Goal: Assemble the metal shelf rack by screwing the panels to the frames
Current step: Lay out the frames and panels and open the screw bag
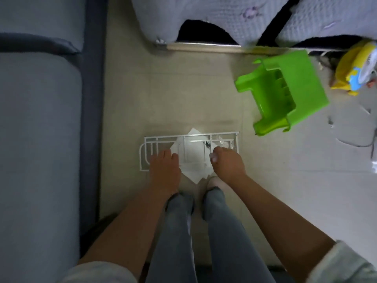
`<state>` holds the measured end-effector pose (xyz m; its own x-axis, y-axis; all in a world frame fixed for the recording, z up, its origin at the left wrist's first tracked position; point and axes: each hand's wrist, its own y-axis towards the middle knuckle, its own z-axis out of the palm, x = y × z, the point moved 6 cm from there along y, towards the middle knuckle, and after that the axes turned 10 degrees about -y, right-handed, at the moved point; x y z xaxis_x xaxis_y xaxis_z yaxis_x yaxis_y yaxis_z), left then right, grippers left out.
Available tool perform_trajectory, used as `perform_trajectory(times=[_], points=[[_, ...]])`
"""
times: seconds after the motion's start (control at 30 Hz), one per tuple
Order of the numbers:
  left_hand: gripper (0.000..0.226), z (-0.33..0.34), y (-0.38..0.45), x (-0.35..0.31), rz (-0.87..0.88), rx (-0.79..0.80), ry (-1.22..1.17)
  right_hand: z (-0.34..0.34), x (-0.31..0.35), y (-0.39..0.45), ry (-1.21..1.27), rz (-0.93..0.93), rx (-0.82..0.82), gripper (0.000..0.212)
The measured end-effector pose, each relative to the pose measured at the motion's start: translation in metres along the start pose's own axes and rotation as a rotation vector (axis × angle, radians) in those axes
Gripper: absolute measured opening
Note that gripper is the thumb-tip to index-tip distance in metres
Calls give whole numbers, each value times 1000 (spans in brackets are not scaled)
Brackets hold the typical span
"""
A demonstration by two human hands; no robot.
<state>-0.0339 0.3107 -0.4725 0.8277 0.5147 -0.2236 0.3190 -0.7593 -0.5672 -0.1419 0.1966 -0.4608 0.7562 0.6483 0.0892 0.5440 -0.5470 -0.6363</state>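
A white metal shelf frame (155,139) lies flat on the beige floor in front of my legs. A white paper sheet (193,158) lies under it, and a small clear plastic bag (221,142) lies by its right end. My left hand (164,170) reaches down over the frame's left part with fingers straight. My right hand (226,162) hovers over the frame's right part with fingers curled, pinching a small pale item at the fingertips; what the item is cannot be made out.
A grey sofa (38,139) runs along the left. A green plastic stool (285,92) lies tipped over at the right. Grey quilted bedding (214,17) hangs at the top, with a yellow toy (357,68) at the far right.
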Motion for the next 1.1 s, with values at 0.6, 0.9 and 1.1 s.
perform_trajectory(times=[0.6, 0.9, 1.1], points=[[30, -31, 93, 44, 142, 222, 233, 36, -45, 3, 474, 486, -23, 28], [32, -15, 128, 109, 284, 355, 507, 102, 63, 23, 590, 582, 119, 26], [30, 45, 161, 105, 387, 350, 613, 166, 60, 40, 600, 632, 164, 28]])
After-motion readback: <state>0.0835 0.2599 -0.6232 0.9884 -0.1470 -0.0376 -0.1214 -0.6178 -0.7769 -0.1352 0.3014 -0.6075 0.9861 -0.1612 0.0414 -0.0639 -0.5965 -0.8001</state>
